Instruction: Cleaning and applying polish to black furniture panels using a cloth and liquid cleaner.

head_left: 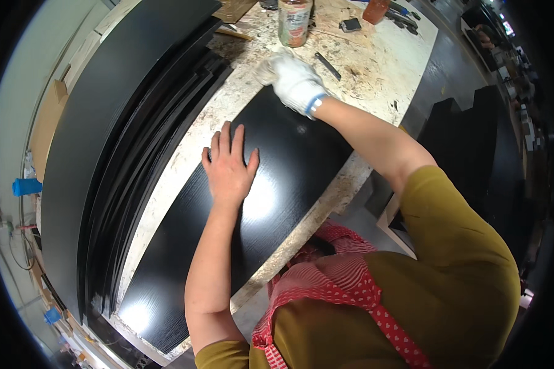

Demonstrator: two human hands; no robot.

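Note:
A glossy black board (289, 175) with a fine grain lies flat on the worn, stained white worktable (366, 67). My bare left hand (229, 165) rests palm down on the board near its far edge, fingers stretched and spread. At the board's far right end is my right hand (295, 80), in a white knit glove with a blue cuff. Its fingers look curled together at the board's edge. Whether a pale wad at the fingertips is a rag or part of the glove, I cannot tell.
Several dark boards (123, 117) stand stacked along the left. Beyond my right hand are a labelled jar (295, 23), a thin black strip (327, 66), a small dark block (350, 25) and a reddish container (375, 10). More black panels (461, 144) stand at the right.

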